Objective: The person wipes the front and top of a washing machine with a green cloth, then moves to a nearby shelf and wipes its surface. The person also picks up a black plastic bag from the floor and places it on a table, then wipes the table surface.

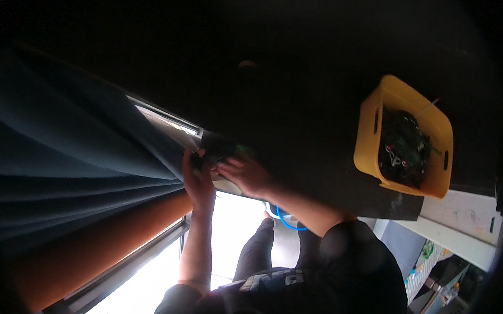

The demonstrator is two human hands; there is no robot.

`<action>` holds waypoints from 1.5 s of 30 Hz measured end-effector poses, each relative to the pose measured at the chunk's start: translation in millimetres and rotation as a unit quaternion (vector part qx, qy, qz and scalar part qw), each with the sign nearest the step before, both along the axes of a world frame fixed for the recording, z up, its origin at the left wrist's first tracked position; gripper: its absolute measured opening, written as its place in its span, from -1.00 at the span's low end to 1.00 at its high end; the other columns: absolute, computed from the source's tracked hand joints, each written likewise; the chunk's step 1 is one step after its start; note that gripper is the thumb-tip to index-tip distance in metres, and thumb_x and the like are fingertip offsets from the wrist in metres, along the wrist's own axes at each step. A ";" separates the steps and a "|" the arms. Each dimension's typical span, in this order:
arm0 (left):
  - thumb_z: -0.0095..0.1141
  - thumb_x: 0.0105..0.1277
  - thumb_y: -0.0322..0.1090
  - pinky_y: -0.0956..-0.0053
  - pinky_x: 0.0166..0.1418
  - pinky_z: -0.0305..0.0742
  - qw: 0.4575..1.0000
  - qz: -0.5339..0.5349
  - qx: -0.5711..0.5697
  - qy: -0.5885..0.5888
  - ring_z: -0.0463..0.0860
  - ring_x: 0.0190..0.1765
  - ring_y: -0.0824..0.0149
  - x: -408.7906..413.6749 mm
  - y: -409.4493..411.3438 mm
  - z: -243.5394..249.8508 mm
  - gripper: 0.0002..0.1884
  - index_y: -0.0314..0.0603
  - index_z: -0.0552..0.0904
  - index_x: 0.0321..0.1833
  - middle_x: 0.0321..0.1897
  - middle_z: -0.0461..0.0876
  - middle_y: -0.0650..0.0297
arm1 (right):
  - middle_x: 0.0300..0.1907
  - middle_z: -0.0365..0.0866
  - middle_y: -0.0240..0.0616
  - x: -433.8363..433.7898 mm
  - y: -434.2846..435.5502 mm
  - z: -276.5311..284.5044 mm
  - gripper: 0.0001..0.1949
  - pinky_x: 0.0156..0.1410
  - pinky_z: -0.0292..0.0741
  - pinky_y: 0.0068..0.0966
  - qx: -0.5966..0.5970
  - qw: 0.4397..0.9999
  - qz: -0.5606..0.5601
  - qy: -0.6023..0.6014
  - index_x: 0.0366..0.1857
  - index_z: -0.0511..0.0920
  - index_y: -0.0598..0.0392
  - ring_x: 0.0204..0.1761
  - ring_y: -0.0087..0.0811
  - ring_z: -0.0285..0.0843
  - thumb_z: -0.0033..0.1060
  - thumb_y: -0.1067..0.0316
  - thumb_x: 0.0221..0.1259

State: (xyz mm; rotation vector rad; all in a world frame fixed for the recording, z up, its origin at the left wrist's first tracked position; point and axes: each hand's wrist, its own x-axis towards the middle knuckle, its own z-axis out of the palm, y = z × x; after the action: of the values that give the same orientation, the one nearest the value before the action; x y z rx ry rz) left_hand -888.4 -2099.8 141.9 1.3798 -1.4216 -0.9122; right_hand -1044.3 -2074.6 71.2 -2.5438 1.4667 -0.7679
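My left hand (199,181) is raised at the table's near left corner, its fingers curled around a small dark object (197,159) too dim to identify. Close against it on the right is my right hand (247,174), palm down, with its fingertips reaching toward the left hand's fingers. Whether the right fingers grip anything is hidden in the shadow. A faint green patch (242,149) shows just beyond the right knuckles. Under the hands, a pale surface (227,185) is partly covered by them.
A yellow plastic basket (369,137) with tangled dark and green items stands at right on the dark tabletop (312,117). Blue-grey curtains (88,145) hang at left beside a bright window (145,274). A blue cable loop (283,220) lies below the table edge, near my legs.
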 end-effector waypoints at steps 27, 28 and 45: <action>0.31 0.32 0.23 0.41 -0.32 0.40 0.855 -0.306 0.395 -0.143 0.53 -0.38 0.41 -336.5 69.2 91.2 -0.44 -0.10 0.64 0.10 -0.12 0.64 0.29 | 0.18 0.54 0.03 -269.3 280.9 5.4 -0.60 0.26 0.36 -0.04 0.103 0.666 -0.733 -0.093 0.20 0.51 0.15 0.14 0.03 0.49 0.01 0.51 0.26; 0.33 0.30 0.22 0.39 -0.32 0.39 0.848 -0.301 0.408 -0.153 0.52 -0.39 0.40 -343.2 65.7 82.5 -0.46 -0.08 0.65 0.08 -0.14 0.64 0.30 | 0.21 0.53 0.00 -252.1 270.7 28.0 -0.65 0.36 0.36 -0.04 0.195 0.718 -0.656 -0.129 0.17 0.53 0.09 0.21 0.01 0.49 0.03 0.48 0.31; 0.25 0.24 -0.36 0.35 -0.28 0.56 0.859 -0.172 0.482 -0.003 0.62 -0.46 0.19 -252.7 73.6 68.1 -0.73 -0.34 0.65 -0.04 -0.33 0.72 0.03 | 0.54 0.31 -0.16 -354.9 373.1 -13.5 -0.24 0.67 0.10 0.07 0.075 0.844 -0.531 0.030 0.51 0.30 0.09 0.59 -0.05 0.18 0.26 0.54 0.10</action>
State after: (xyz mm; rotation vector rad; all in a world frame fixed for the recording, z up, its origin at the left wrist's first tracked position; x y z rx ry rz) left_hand -1141.2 -2026.2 210.0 1.8350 -1.2586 -2.0413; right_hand -1399.2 -1701.5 57.7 -1.4630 2.8137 -0.5815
